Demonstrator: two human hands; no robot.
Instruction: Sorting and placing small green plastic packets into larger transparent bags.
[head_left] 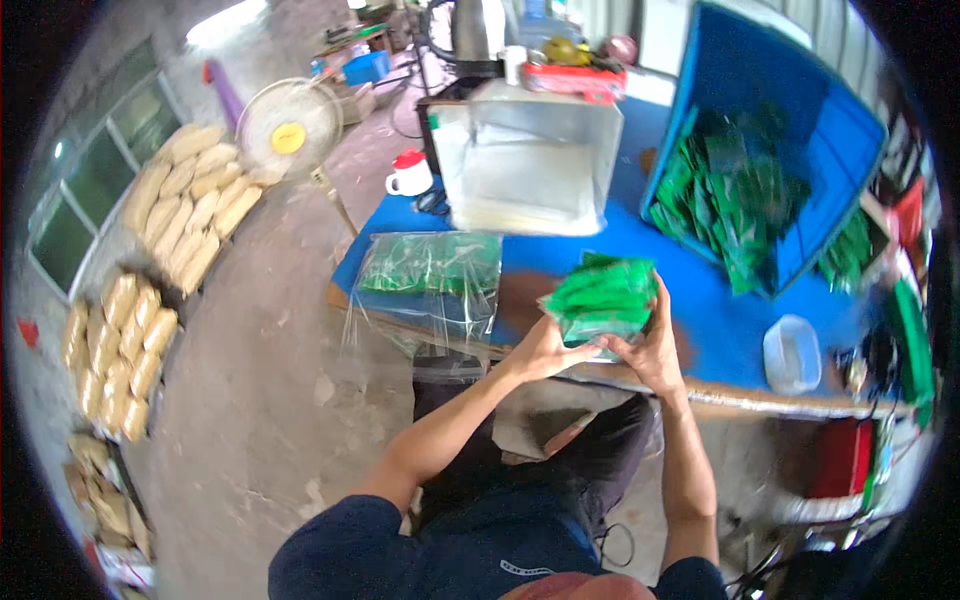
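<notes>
Between both hands, over the front edge of the blue-topped table (700, 340), is a stack of green packets (603, 292). My left hand (548, 348) closes on its lower left corner. My right hand (652, 340) grips the right side, fingers running up along the edge, and the two thumbs meet at the near side. To the left lies a large clear plastic bag (428, 270) with rows of green packets inside; its loose end hangs over the table edge. At the right, a tilted blue bin (830, 130) spills more loose green packets (730, 195).
A clear-fronted box (530, 170) stands behind the hands, with a red-lidded white mug (409, 174) beside it. Toward the right front sits a translucent plastic tub (792, 355). A fan (290, 130) and stacked filled bags (185, 205) are on the left.
</notes>
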